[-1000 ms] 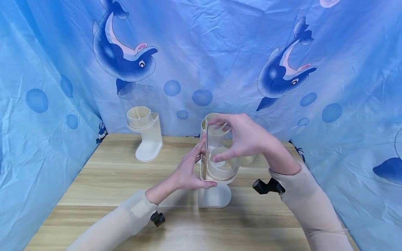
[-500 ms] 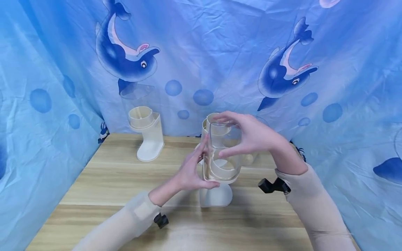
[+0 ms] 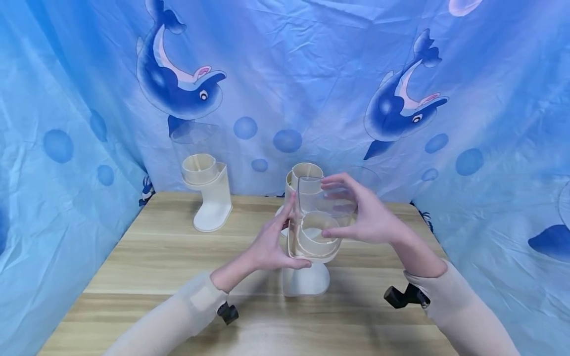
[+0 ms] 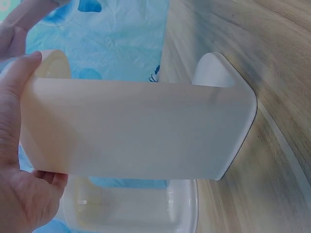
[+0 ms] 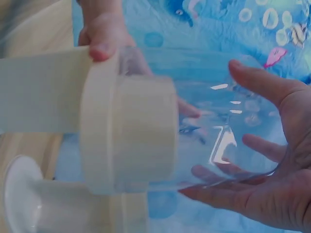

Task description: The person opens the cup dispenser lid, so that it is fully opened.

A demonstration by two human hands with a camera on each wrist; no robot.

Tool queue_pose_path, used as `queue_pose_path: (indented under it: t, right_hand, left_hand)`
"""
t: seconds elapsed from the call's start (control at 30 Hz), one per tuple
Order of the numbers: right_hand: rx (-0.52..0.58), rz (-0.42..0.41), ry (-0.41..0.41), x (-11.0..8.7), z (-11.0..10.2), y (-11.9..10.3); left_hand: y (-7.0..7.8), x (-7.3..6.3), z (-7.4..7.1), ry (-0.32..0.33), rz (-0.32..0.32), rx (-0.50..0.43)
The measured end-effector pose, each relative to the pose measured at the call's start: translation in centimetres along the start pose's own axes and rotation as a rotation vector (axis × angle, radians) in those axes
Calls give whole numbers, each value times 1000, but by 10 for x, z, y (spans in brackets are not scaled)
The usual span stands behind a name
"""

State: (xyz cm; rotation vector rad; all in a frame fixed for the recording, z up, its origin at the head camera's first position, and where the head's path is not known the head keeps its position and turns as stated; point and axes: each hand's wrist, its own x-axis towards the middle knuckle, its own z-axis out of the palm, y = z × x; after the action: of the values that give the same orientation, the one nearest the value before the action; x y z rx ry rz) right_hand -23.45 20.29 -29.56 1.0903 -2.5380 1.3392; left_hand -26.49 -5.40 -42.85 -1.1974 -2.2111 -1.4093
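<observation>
A white stand [image 3: 307, 279] with a ringed top stands upright at the front middle. A clear plastic container [image 5: 218, 116] sits around its raised ring [image 5: 146, 128]. My left hand [image 3: 272, 244] grips the stand's top, its thumb at the front of the rim and its fingers behind; the left wrist view shows the stand's flat back [image 4: 131, 128] beside that hand. My right hand [image 3: 367, 212] holds the clear container from the right, thumb on one side and fingers on the other. Some fingertips show through the clear wall.
Another white stand [image 3: 214, 202] with a clear container [image 3: 193, 136] on it stands at the back left. Close behind the front stand is a further white stand [image 3: 307, 169]. A blue dolphin-print cloth [image 3: 285, 74] hangs behind and beside the wooden table [image 3: 178, 257].
My right hand has shifted right and a little downward, still at the clear container. My left hand has kept its grip on the stand, which stays in about the same place.
</observation>
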Motion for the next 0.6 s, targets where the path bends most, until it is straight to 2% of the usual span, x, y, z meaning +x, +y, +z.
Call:
queue_pose_path:
  t: [0.13,0.27,0.4,0.6]
  right_hand:
    - [-84,-24,-4,3,-1,-8]
    - [-85,-7,-24,7,-2,-9]
    - [-89,-1,-54,10,-7,-9]
    - [-263,-56,-94,29,-18,-22]
  left_hand:
    - [0,-1,1,11,22,-10]
    - [2,-3,2,21,36,-25]
    - [5,-3,3,6,0,-25]
    - [5,-3,-2,-4,-43,-34]
